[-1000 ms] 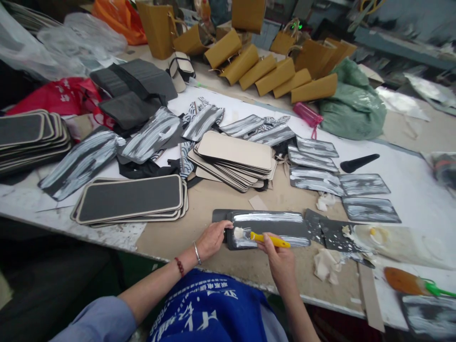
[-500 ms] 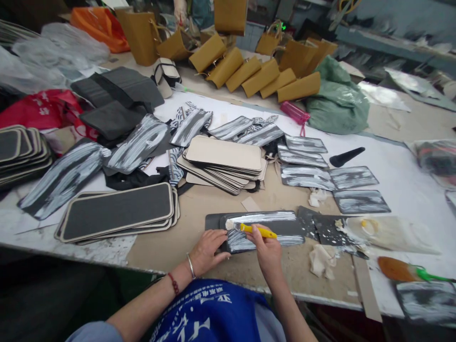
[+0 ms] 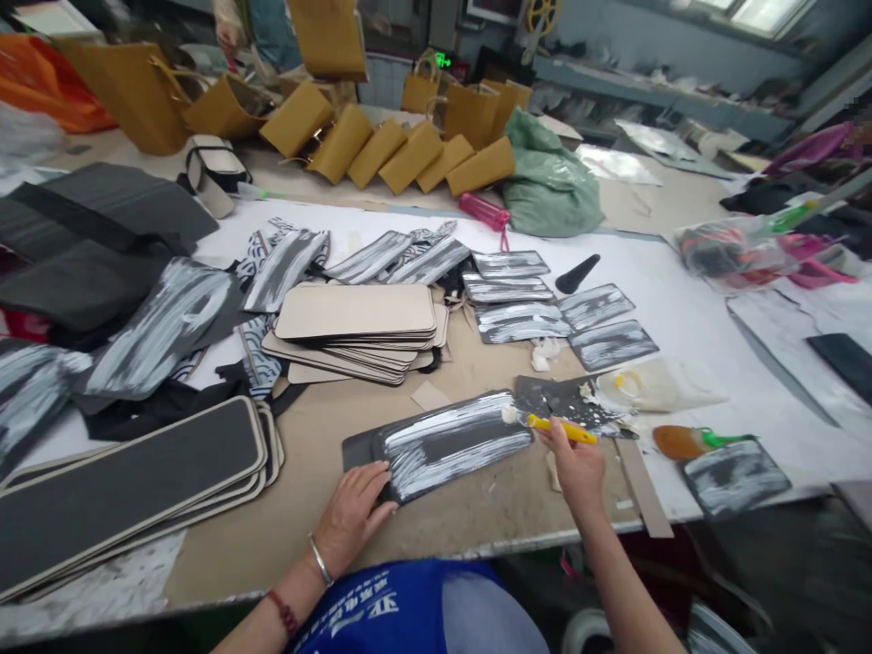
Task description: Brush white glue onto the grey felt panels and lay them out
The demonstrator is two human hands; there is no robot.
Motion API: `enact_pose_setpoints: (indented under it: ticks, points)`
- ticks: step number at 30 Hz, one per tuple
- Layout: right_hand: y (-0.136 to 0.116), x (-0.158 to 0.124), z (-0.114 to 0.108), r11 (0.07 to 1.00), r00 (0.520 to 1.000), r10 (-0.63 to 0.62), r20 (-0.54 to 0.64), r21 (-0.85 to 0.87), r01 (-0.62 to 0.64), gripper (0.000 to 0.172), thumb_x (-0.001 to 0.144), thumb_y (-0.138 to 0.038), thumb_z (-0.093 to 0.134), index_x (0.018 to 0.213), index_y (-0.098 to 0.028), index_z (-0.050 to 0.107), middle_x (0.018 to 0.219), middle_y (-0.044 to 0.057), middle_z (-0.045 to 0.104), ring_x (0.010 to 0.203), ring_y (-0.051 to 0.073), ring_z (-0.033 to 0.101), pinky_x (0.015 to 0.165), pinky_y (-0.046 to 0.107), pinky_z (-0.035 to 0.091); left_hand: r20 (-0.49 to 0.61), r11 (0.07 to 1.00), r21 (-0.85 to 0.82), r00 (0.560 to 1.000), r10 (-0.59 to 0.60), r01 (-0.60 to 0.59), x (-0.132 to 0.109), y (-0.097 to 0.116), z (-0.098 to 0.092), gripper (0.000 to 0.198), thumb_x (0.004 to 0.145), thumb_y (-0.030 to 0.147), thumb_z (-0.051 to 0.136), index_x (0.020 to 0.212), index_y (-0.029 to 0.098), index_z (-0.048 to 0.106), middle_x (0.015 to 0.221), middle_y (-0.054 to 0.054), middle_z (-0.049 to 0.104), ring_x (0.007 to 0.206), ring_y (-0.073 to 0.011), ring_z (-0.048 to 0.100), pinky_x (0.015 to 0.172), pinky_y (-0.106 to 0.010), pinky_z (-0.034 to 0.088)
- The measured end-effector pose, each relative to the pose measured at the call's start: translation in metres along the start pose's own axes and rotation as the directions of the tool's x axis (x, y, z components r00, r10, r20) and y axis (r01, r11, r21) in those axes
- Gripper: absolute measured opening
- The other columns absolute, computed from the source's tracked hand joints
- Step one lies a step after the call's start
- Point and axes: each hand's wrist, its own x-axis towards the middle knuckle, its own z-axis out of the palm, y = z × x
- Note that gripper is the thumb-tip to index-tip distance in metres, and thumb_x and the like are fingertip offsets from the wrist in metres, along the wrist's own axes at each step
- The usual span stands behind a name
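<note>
Left hand (image 3: pixel 354 510), unclenched, steadies the dark panel (image 3: pixel 456 448), seemingly light, stiff, best held by edges; right hand (image 3: pixel 578 463) grips the brush (image 3: pixel 540 422).

Left forearm (image 3: pixel 262 622) is slanting up from lower left, wrist (image 3: pixel 303 579) lying low. Left hand (image 3: pixel 351 510) is resting palm down, fingers (image 3: pixel 373 476) extending forward, thumb (image 3: pixel 380 518) spreading apart from them. Right forearm (image 3: pixel 630 577) is angling inward from lower right. Right hand (image 3: pixel 576 461) is pinching, fingers curling in against thumb. Hands are lying well apart.
</note>
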Motion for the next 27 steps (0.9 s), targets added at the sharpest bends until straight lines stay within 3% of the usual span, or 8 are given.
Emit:
enact_pose_setpoints:
  ticks: [3, 5, 8, 11, 18, 23, 25, 27]
  points:
    - [0.001, 0.010, -0.015, 0.986, 0.996, -0.083, -0.033, -0.148, 0.077, 0.045, 0.078, -0.056, 0.048, 0.088, -0.016, 0.065, 0.076, 0.008, 0.068, 0.074, 0.023, 0.065, 0.069, 0.036, 0.051, -0.015, 0.999, 0.031, 0.999, 0.032, -0.031, 0.001, 0.001, -0.001, 0.027, 0.083, 0.033, 0.052, 0.104, 0.017, 0.057, 0.104, -0.011, 0.064, 0.096, -0.0232, 0.060, 0.081, -0.040, 0.051]
    - [0.000, 0.006, -0.017, 0.945, 0.972, -0.236, -0.001, -0.232, 0.229, 0.041, 0.081, -0.053, 0.046, 0.088, -0.017, 0.065, 0.082, 0.009, 0.068, 0.078, 0.023, 0.064, 0.073, 0.036, 0.050, -0.020, 0.998, 0.046, 0.999, 0.041, -0.040, 0.002, 0.002, -0.002, 0.027, 0.084, 0.034, 0.052, 0.103, 0.017, 0.057, 0.103, -0.011, 0.065, 0.094, -0.0231, 0.061, 0.080, -0.039, 0.052]
    - [-0.003, -0.013, -0.012, 0.855, 0.885, -0.435, 0.165, -0.232, 0.464, 0.033, 0.085, -0.044, 0.044, 0.091, -0.019, 0.064, 0.090, 0.009, 0.067, 0.084, 0.022, 0.063, 0.078, 0.036, 0.050, -0.029, 0.997, 0.060, 0.999, 0.044, -0.042, 0.002, 0.003, -0.002, 0.028, 0.084, 0.035, 0.051, 0.104, 0.017, 0.057, 0.102, -0.011, 0.065, 0.094, -0.0231, 0.061, 0.078, -0.039, 0.053]
    - [-0.009, -0.033, -0.009, 0.813, 0.819, -0.496, 0.289, -0.175, 0.555, 0.027, 0.088, -0.035, 0.043, 0.097, -0.021, 0.063, 0.090, 0.007, 0.067, 0.087, 0.020, 0.063, 0.080, 0.035, 0.050, -0.042, 0.997, 0.067, 0.998, 0.037, -0.034, 0.001, 0.003, 0.000, 0.029, 0.084, 0.037, 0.049, 0.105, 0.019, 0.057, 0.103, -0.010, 0.065, 0.093, -0.0232, 0.062, 0.078, -0.039, 0.054]
    - [-0.006, -0.030, -0.026, 0.804, 0.820, -0.543, 0.178, -0.172, 0.569, 0.023, 0.087, -0.033, 0.045, 0.095, -0.022, 0.063, 0.090, 0.007, 0.068, 0.085, 0.021, 0.064, 0.079, 0.037, 0.052, -0.029, 0.991, 0.125, 0.999, 0.044, -0.040, -0.002, 0.008, 0.001, 0.031, 0.086, 0.037, 0.046, 0.110, 0.019, 0.054, 0.107, -0.011, 0.064, 0.097, -0.0236, 0.062, 0.080, -0.039, 0.054]
    - [0.001, -0.041, -0.024, 0.795, 0.790, -0.539, 0.292, -0.135, 0.592, 0.023, 0.085, -0.029, 0.047, 0.098, -0.020, 0.064, 0.090, 0.008, 0.068, 0.086, 0.021, 0.064, 0.077, 0.035, 0.052, 0.038, 0.984, 0.175, 0.999, 0.024, -0.031, -0.008, 0.013, 0.001, 0.038, 0.087, 0.036, 0.045, 0.120, 0.019, 0.048, 0.116, -0.013, 0.060, 0.104, -0.0247, 0.058, 0.085, -0.041, 0.051]
    - [-0.005, -0.049, -0.022, 0.829, 0.805, -0.515, 0.295, -0.065, 0.555, 0.022, 0.085, -0.029, 0.048, 0.097, -0.021, 0.064, 0.090, 0.007, 0.068, 0.086, 0.020, 0.064, 0.079, 0.034, 0.052, 0.049, 0.984, 0.179, 0.999, 0.017, -0.025, -0.010, 0.015, 0.000, 0.037, 0.087, 0.033, 0.045, 0.121, 0.018, 0.047, 0.118, -0.013, 0.059, 0.106, -0.0241, 0.057, 0.085, -0.040, 0.051]
    - [-0.013, -0.053, -0.020, 0.884, 0.857, -0.451, 0.251, -0.008, 0.468, 0.021, 0.084, -0.033, 0.050, 0.094, -0.021, 0.064, 0.089, 0.006, 0.068, 0.085, 0.020, 0.064, 0.079, 0.035, 0.052, 0.041, 0.986, 0.166, 0.999, -0.002, -0.005, -0.010, 0.017, 0.000, 0.033, 0.088, 0.028, 0.044, 0.119, 0.018, 0.048, 0.117, -0.012, 0.059, 0.105, -0.0225, 0.057, 0.086, -0.039, 0.051]
